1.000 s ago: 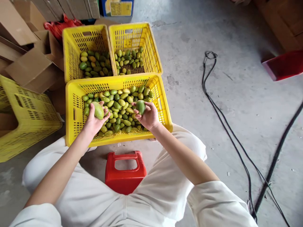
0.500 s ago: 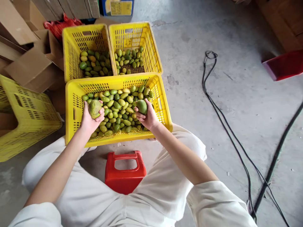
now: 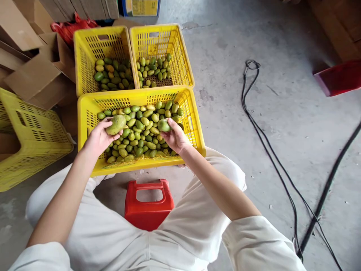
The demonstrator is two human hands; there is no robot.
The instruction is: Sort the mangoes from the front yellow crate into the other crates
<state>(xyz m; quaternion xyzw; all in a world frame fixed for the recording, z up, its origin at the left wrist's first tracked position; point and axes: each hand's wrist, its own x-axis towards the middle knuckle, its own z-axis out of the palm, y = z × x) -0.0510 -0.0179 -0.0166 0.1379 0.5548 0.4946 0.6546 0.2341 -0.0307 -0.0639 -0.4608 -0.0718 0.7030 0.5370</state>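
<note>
My left hand [image 3: 99, 137] is closed around a yellowish-green mango [image 3: 116, 124], held above the left part of the near yellow crate [image 3: 141, 166]. On the right, my right hand [image 3: 176, 138] grips a greener mango [image 3: 164, 125] between thumb and fingers, over the same crate. Below both hands lies a heap of green and yellow mangoes [image 3: 138, 142] that covers the crate's bottom. My fingers partly hide both held fruits.
Behind stand two yellow crates, left [image 3: 103, 34] and right [image 3: 184, 56], with fewer mangoes. Another yellow crate [image 3: 42, 130] and cardboard boxes [image 3: 39, 79] are at left. A red plastic stool [image 3: 149, 210] sits between my legs. Black cables [image 3: 270, 150] lie on the floor at right.
Both mangoes have been turned in my hands. The left one now lies more lengthwise, with my left hand lower beside it; the right one has shifted slightly left.
</note>
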